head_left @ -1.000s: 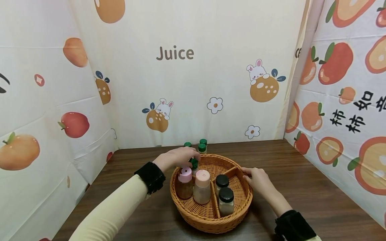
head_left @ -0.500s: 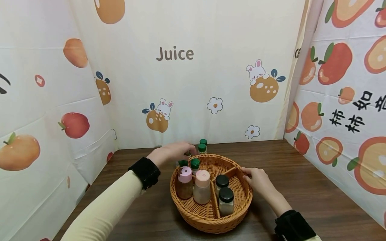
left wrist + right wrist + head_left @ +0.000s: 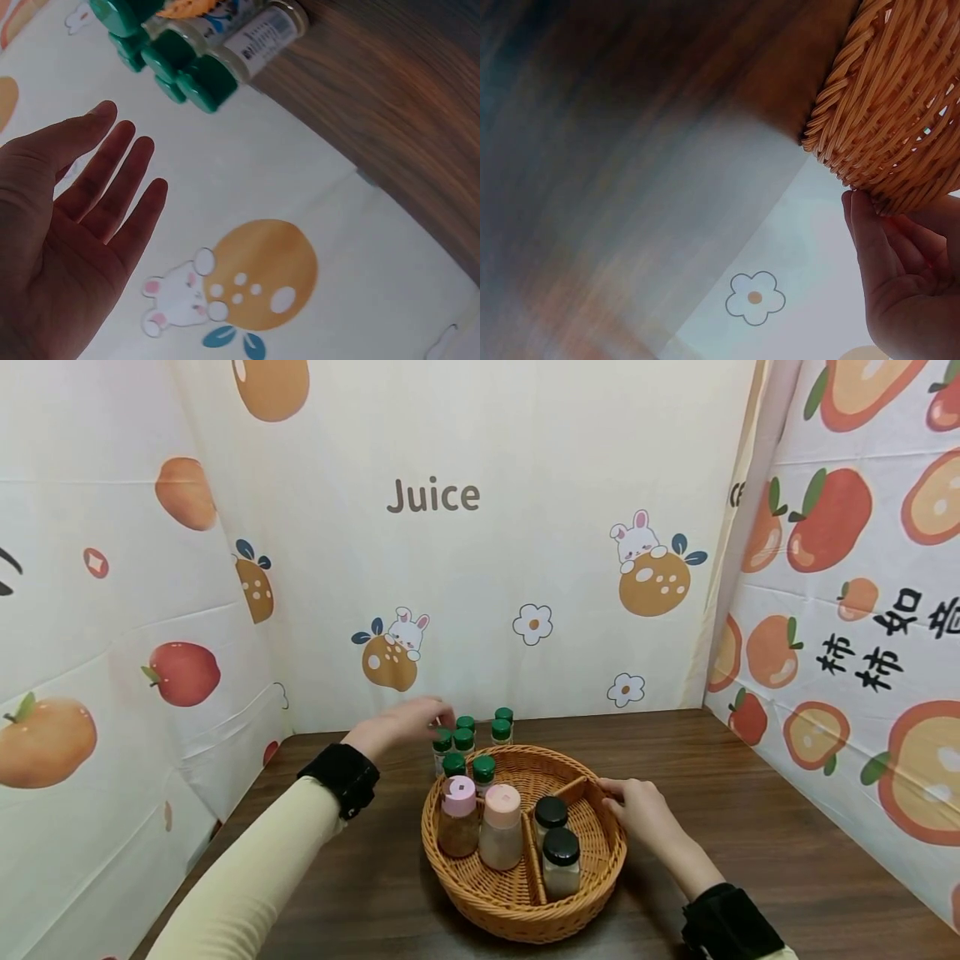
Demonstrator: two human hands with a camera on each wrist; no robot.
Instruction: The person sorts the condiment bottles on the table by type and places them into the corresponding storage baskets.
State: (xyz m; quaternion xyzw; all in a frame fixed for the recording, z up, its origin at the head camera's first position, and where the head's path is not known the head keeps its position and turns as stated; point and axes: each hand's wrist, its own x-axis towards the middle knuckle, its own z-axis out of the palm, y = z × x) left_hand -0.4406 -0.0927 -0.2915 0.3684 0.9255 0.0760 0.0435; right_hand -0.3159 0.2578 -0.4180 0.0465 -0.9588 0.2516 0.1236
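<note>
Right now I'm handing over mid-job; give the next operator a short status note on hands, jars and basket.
Left hand: open, empty, hovering beside the green-capped jars on the table, behind the basket.
Right hand: gripping the wicker basket at its right rim.
Done: two green-capped jars in the basket, two pink-capped bottles left section, two black-capped jars right section.
Left: about four green-capped jars stand outside.
</note>
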